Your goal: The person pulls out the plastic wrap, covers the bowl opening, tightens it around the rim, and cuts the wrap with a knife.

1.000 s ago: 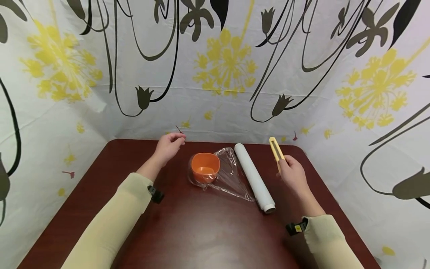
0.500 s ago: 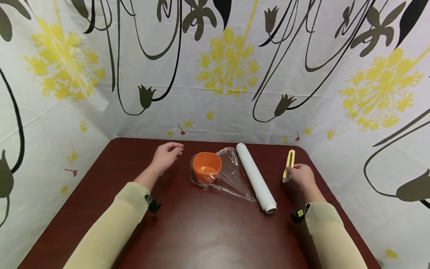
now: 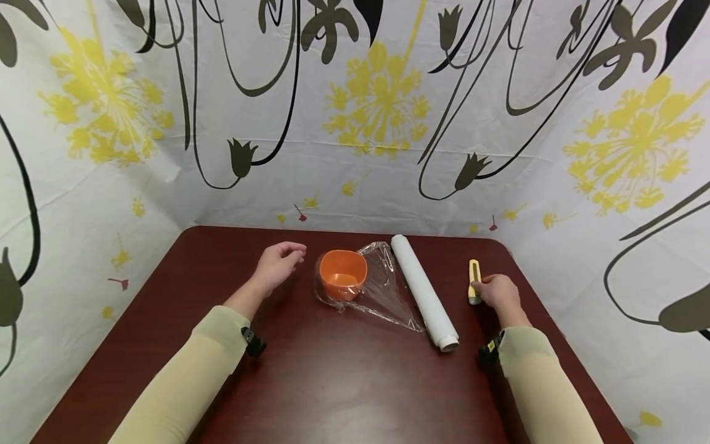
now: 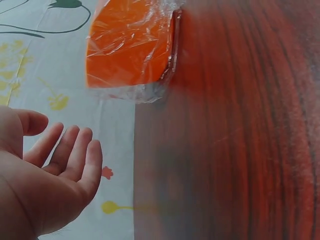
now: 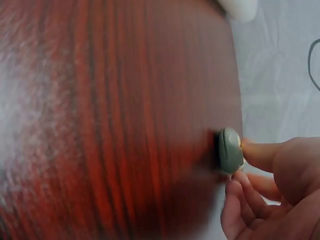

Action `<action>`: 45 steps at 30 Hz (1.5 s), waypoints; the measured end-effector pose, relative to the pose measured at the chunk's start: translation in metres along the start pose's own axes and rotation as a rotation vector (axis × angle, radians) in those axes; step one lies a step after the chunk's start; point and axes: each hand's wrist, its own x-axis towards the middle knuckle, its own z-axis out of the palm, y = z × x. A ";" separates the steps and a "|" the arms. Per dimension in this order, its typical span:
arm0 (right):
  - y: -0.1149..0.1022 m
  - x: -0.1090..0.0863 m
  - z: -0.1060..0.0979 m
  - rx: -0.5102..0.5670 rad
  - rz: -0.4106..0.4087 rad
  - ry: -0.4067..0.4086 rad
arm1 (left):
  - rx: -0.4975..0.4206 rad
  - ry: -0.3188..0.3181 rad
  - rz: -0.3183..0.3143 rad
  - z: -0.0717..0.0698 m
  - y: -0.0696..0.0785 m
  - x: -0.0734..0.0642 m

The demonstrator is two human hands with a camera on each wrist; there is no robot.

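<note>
At the right of the table, my right hand (image 3: pixel 501 293) pinches a yellow utility knife (image 3: pixel 474 274) between thumb and fingers. The right wrist view shows the knife's grey end (image 5: pixel 230 152) just over the tabletop; whether it touches the wood, I cannot tell. An orange bowl (image 3: pixel 338 266) stands near the middle, with clear plastic wrap (image 3: pixel 385 296) around it and spread to its right. My left hand (image 3: pixel 277 265) hovers left of the bowl, apart from it. In the left wrist view its fingers (image 4: pixel 75 155) are loosely bent and hold nothing.
A white roll of cling film (image 3: pixel 424 293) lies slantwise between the bowl and the knife, next to the loose wrap. The dark red table (image 3: pixel 344 394) ends at a patterned cloth (image 3: pixel 266 203) behind and at both sides.
My right hand has lowered the utility knife toward the tabletop and turned it nearly straight away from me. My left hand has come down a little, away from the table's back edge.
</note>
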 end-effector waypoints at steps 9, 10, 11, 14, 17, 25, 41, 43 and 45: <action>-0.020 -0.005 0.001 0.040 -0.042 0.060 | 0.027 -0.250 0.103 0.005 -0.008 0.000; -0.025 -0.006 0.001 0.057 -0.055 0.066 | 0.043 -0.296 0.110 0.006 -0.010 0.001; -0.030 -0.007 0.001 0.071 -0.073 0.068 | 0.064 -0.337 0.111 0.009 -0.012 0.001; -0.044 -0.009 0.002 0.108 -0.114 0.055 | 0.115 -0.411 0.102 0.020 -0.018 0.002; -0.056 -0.013 0.003 0.136 -0.131 0.032 | 0.133 -0.437 0.088 0.032 -0.023 0.003; -0.092 -0.030 0.006 0.171 -0.227 0.028 | 0.177 -0.401 0.058 0.047 -0.024 0.005; -0.181 -0.051 0.038 0.041 -0.716 -0.356 | 0.197 -0.362 0.060 0.056 -0.033 0.015; -0.187 -0.049 0.044 0.007 -0.711 -0.370 | 0.199 -0.364 0.057 0.058 -0.035 0.015; -0.190 -0.047 0.050 -0.026 -0.697 -0.364 | 0.197 -0.366 0.050 0.059 -0.036 0.015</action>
